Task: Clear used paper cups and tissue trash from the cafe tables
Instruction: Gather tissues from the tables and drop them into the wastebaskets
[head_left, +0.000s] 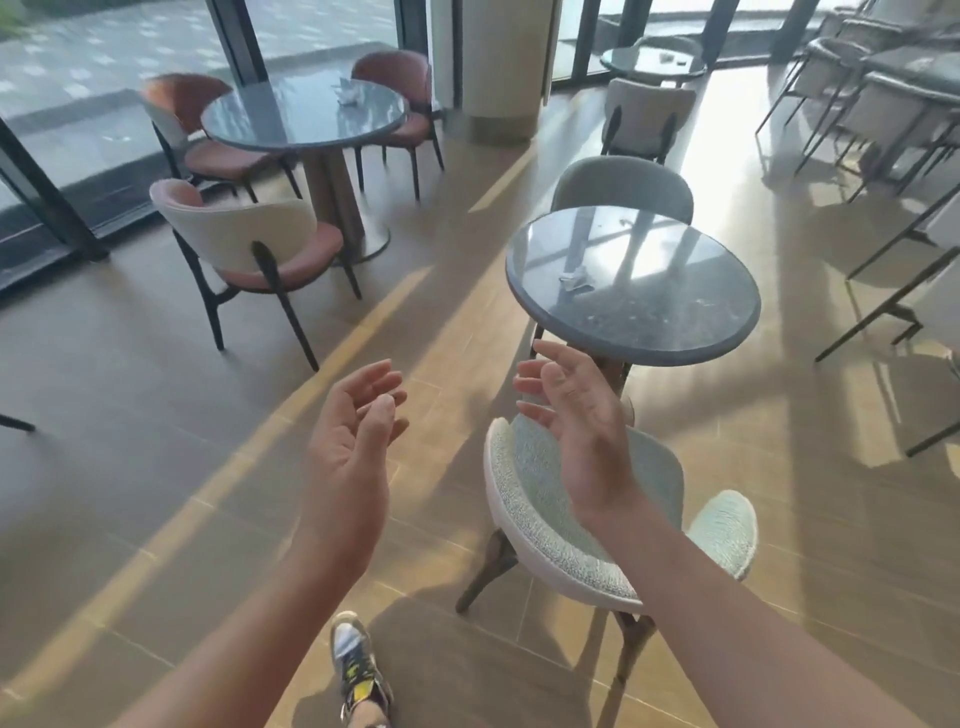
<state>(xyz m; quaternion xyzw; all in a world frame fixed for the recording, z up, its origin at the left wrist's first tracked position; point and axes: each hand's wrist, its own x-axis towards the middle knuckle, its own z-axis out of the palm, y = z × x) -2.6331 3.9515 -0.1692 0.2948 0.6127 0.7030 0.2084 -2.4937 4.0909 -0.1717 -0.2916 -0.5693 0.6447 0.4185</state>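
Sunlit cafe floor, with both hands raised and holding nothing, short of a round tabletop that has tissue on it.

Nearest, a shoe stands on the tan floor tiles. Above it the left hand and right hand hang with palms facing, each grip slack, fingers lightly curled around nothing. A pale green chair sits below the right hand, its seat partly hidden by the forearm. Beyond it, the near tabletop carries a crumpled tissue near its middle, well apart from either grip. Farther left, a second tabletop among pink chairs bears a small white wad toward its far side, too blurred to tell tissue from cup. At the back, a third tabletop holds pale scraps too small to make out. Grey chairs at the right edge are cut off.
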